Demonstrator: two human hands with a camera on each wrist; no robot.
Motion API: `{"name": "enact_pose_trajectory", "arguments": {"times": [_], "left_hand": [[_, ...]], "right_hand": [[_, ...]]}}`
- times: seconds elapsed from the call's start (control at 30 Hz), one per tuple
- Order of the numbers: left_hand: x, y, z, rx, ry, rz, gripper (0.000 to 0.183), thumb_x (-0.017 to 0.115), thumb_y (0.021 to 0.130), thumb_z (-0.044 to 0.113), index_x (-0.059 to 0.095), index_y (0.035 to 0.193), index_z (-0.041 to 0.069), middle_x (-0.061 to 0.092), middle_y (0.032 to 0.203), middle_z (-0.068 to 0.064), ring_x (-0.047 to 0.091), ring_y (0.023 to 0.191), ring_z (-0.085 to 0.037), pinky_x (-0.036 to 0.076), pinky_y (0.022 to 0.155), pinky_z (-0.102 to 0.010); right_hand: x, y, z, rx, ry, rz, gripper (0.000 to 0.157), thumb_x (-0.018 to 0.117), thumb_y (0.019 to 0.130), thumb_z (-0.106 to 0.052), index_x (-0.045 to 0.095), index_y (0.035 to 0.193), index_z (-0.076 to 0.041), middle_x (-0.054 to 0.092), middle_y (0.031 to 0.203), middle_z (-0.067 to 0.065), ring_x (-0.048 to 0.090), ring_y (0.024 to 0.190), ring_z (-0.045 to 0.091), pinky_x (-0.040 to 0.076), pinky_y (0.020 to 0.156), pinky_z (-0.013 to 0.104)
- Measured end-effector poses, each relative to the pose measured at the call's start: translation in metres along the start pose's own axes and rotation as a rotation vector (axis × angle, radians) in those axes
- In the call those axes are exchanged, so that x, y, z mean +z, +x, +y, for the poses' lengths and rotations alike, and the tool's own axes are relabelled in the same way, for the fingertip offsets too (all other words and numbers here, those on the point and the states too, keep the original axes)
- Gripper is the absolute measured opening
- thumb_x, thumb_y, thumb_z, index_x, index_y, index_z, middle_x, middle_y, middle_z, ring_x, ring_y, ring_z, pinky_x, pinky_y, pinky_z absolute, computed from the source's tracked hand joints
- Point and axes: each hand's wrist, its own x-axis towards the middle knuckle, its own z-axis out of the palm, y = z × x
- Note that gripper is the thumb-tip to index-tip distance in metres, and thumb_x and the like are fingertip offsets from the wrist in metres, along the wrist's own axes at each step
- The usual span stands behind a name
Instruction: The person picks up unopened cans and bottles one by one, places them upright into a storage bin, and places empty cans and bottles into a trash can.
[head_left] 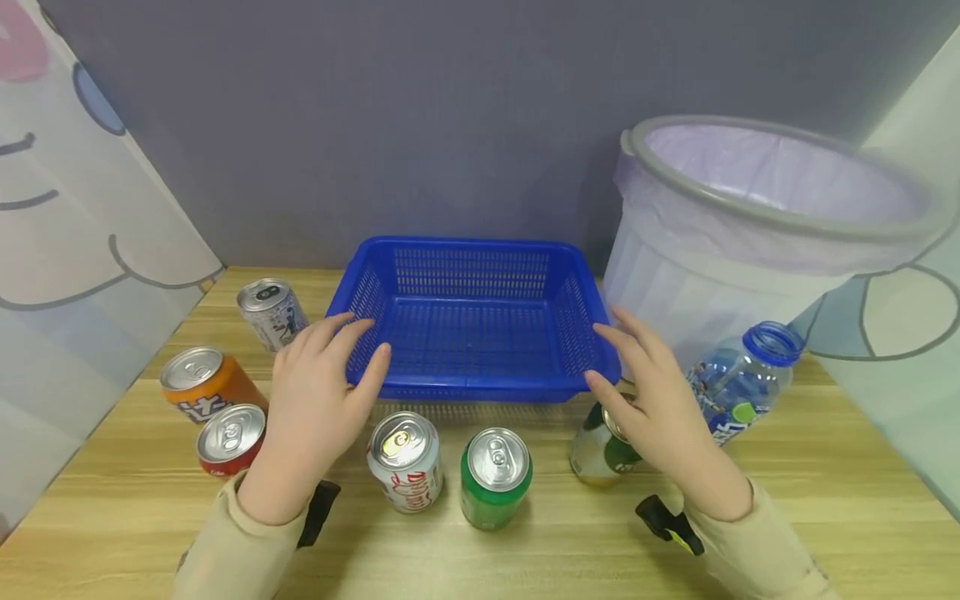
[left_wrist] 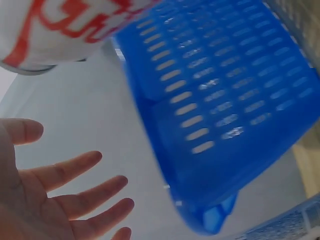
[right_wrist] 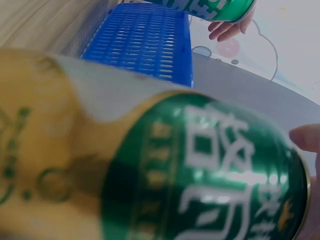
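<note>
A blue plastic basket (head_left: 468, 383) with slotted sides stands between my two hands, nothing in it. My left hand (head_left: 318, 396) hovers by its left end, fingers spread and holding nothing; the left wrist view shows the palm (left_wrist: 45, 205) apart from the basket. My right hand (head_left: 652, 392) is at the basket's right end, fingers loosely spread, above a green-and-gold can (right_wrist: 200, 165) that it partly hides in the head view. A white Coca-Cola can (head_left: 407, 475) and a green can (head_left: 495, 492) stand upright in front of the basket.
Left of my left hand are a silver patterned can (head_left: 276, 317), an orange can (head_left: 217, 387) and a red can (head_left: 232, 442). A clear bottle (head_left: 738, 387) with a blue neck stands on the right, before a lined white bin (head_left: 690, 292). A grey panel (head_left: 450, 125) rises behind.
</note>
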Motion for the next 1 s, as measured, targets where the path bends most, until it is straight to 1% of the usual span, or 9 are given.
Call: {"name": "enact_pose_trajectory", "arguments": {"times": [0.07, 0.2, 0.27, 0.37, 0.43, 0.53, 0.63, 0.77, 1.0], "left_hand": [[0.003, 0.001, -0.003, -0.011, 0.011, -0.014, 0.037, 0.056, 0.091, 0.029, 0.065, 0.113, 0.001, 0.062, 0.119, -0.021, 0.052, 0.114, -0.042, 0.035, 0.093, -0.061], [0.011, 0.004, -0.010, -0.045, 0.047, -0.081, 0.037, 0.055, 0.093, 0.030, 0.065, 0.114, 0.000, 0.065, 0.114, -0.021, 0.056, 0.111, -0.042, 0.038, 0.090, -0.061], [0.016, 0.006, -0.015, -0.055, 0.055, -0.115, 0.039, 0.054, 0.093, 0.030, 0.064, 0.116, 0.001, 0.066, 0.114, -0.021, 0.057, 0.110, -0.042, 0.039, 0.088, -0.060], [0.024, 0.007, -0.023, -0.047, 0.063, -0.139, 0.040, 0.055, 0.093, 0.030, 0.062, 0.118, 0.000, 0.066, 0.113, -0.022, 0.059, 0.107, -0.042, 0.041, 0.086, -0.059], [0.030, 0.007, -0.027, -0.039, 0.071, -0.143, 0.040, 0.056, 0.092, 0.029, 0.063, 0.117, 0.000, 0.067, 0.112, -0.021, 0.060, 0.106, -0.042, 0.041, 0.086, -0.058], [0.037, 0.007, -0.032, -0.020, 0.082, -0.140, 0.038, 0.056, 0.092, 0.028, 0.064, 0.114, -0.001, 0.068, 0.109, -0.020, 0.062, 0.103, -0.041, 0.040, 0.086, -0.057], [0.043, 0.006, -0.035, 0.006, 0.085, -0.143, 0.035, 0.057, 0.091, 0.028, 0.066, 0.110, -0.001, 0.069, 0.106, -0.019, 0.063, 0.101, -0.038, 0.038, 0.087, -0.054], [0.049, 0.006, -0.039, 0.047, 0.106, -0.148, 0.033, 0.057, 0.091, 0.029, 0.069, 0.105, 0.001, 0.071, 0.102, -0.016, 0.066, 0.096, -0.035, 0.038, 0.089, -0.050], [0.052, 0.004, -0.041, 0.084, 0.167, -0.132, 0.033, 0.054, 0.093, 0.030, 0.071, 0.100, 0.003, 0.072, 0.096, -0.014, 0.067, 0.089, -0.032, 0.039, 0.086, -0.047]], "right_hand": [[0.000, -0.001, 0.003, -0.013, 0.024, 0.028, 0.042, 0.060, 0.092, -0.016, 0.051, 0.131, -0.003, 0.040, 0.145, 0.018, 0.040, 0.129, 0.041, 0.037, 0.096, 0.059], [0.002, -0.003, 0.008, -0.053, 0.060, 0.076, 0.035, 0.060, 0.090, -0.009, 0.056, 0.124, -0.003, 0.053, 0.132, 0.015, 0.048, 0.123, 0.035, 0.037, 0.097, 0.051], [0.003, -0.005, 0.010, -0.054, 0.068, 0.091, 0.032, 0.061, 0.088, -0.006, 0.059, 0.120, -0.003, 0.059, 0.125, 0.013, 0.053, 0.116, 0.031, 0.040, 0.099, 0.034], [0.004, -0.007, 0.014, -0.047, 0.083, 0.108, 0.028, 0.062, 0.087, -0.002, 0.062, 0.115, -0.003, 0.065, 0.114, 0.011, 0.058, 0.108, 0.022, 0.042, 0.090, 0.011], [0.005, -0.009, 0.017, -0.049, 0.096, 0.122, 0.026, 0.062, 0.085, 0.000, 0.063, 0.111, -0.002, 0.066, 0.110, 0.011, 0.058, 0.106, 0.014, 0.038, 0.088, 0.003], [0.007, -0.012, 0.021, -0.077, 0.119, 0.154, 0.025, 0.062, 0.083, 0.003, 0.065, 0.107, -0.001, 0.067, 0.106, 0.012, 0.056, 0.105, 0.000, 0.038, 0.088, 0.004], [0.009, -0.014, 0.024, -0.103, 0.141, 0.184, 0.026, 0.062, 0.081, 0.005, 0.066, 0.105, -0.001, 0.068, 0.103, 0.013, 0.053, 0.106, -0.006, 0.037, 0.090, 0.005], [0.012, -0.018, 0.027, -0.117, 0.176, 0.200, 0.028, 0.061, 0.079, 0.009, 0.066, 0.104, 0.000, 0.068, 0.102, 0.014, 0.052, 0.105, -0.009, 0.037, 0.091, 0.006], [0.014, -0.021, 0.031, -0.082, 0.224, 0.185, 0.030, 0.059, 0.079, 0.012, 0.067, 0.104, -0.002, 0.068, 0.100, 0.013, 0.054, 0.102, -0.008, 0.038, 0.087, 0.007]]}}
